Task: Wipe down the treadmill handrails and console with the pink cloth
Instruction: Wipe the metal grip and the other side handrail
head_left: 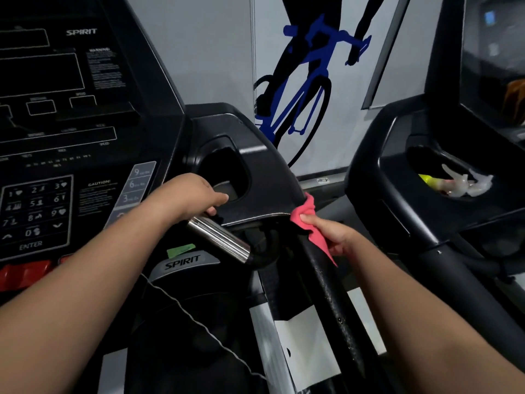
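The black treadmill console [65, 115] with keypad fills the left. My right hand [331, 233] pinches the pink cloth [308, 220] and holds it against the right edge of the console's side tray [267, 180], at the top of the black right handrail [332, 285]. My left hand [193, 196] grips the upper end of the chrome pulse grip [220, 240], with the thumb lying toward the cup holder [227, 172].
A second treadmill [420, 180] stands close on the right, its cup holder holding clear plastic and something yellow. A wall with a blue bicycle decal [306, 81] is behind. A thin safety cord [199, 322] crosses below the console.
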Tool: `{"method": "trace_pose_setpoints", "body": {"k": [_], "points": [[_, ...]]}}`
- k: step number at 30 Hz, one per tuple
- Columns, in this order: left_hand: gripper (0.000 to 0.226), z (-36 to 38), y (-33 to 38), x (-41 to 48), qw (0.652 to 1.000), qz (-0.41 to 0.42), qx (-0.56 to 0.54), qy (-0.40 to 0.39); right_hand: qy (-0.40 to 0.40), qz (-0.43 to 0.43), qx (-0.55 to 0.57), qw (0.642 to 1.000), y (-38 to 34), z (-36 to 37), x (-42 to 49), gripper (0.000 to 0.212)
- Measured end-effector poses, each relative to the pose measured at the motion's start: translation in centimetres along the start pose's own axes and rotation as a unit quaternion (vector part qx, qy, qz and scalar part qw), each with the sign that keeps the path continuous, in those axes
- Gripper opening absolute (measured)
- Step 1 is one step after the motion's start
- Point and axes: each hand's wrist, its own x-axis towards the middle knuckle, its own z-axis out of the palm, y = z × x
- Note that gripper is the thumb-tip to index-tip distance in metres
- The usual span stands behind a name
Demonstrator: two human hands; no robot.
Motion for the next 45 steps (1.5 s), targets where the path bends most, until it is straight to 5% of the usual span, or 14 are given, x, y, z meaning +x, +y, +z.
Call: {"method": "trace_pose_setpoints", "body": {"k": [2,6,10,14,16,20,26,29,32,35,37,39,42,45], "points": [[0.026,-0.1,0.1,0.0,1.000,-0.002,-0.006,-0.002,0.022,0.015,-0.054,0.998,-1.0,0.4,-0.3,0.050],[0.028,-0.1,0.1,0.0,1.000,0.001,0.004,-0.009,0.139,0.022,-0.196,0.970,-2.8,3.0,-1.1,0.109],[0.028,-0.1,-0.2,0.2,1.000,0.010,-0.018,-0.021,0.253,0.005,-0.245,0.936,-2.6,6.4,-1.0,0.093],[0.026,0.0,-0.6,0.0,1.000,0.024,-0.008,-0.016,0.348,0.065,-0.442,0.824,-2.2,9.0,-0.2,0.092],[0.027,-0.1,-0.6,-0.3,1.000,0.029,0.004,-0.007,0.350,0.071,-0.475,0.804,-2.2,9.3,0.2,0.093],[0.028,0.0,-0.4,-0.5,0.999,0.035,0.010,-0.003,0.331,0.002,-0.433,0.838,-1.6,6.9,-0.1,0.116],[0.027,0.3,-0.6,-0.1,0.999,0.026,-0.037,0.006,0.168,-0.071,-0.141,0.973,-0.9,2.5,1.4,0.129],[0.026,0.1,-0.5,0.1,0.998,0.018,-0.062,-0.002,0.052,-0.030,-0.064,0.996,-0.8,1.4,0.7,0.102],[0.026,0.1,-0.2,0.0,0.999,0.020,-0.043,0.000,0.027,0.026,-0.098,0.995,-1.8,1.5,-0.5,0.090],[0.026,0.1,0.0,-0.1,1.000,0.018,-0.024,0.001,0.188,0.018,-0.195,0.962,-2.7,4.4,-0.7,0.098],[0.026,0.0,0.1,-0.2,1.000,0.015,-0.004,0.000,0.322,0.006,-0.308,0.895,-2.1,7.1,-0.2,0.101],[0.026,0.0,0.1,-0.6,1.000,0.021,0.000,0.012,0.362,0.021,-0.433,0.825,-1.5,8.5,-0.2,0.106],[0.026,0.0,0.0,-1.0,0.999,0.026,-0.004,0.023,0.344,-0.029,-0.398,0.850,-1.2,7.0,0.2,0.108],[0.027,-0.1,0.1,-1.1,1.000,0.022,0.009,0.013,0.267,-0.084,-0.293,0.914,-1.4,4.7,-0.1,0.112]]}}
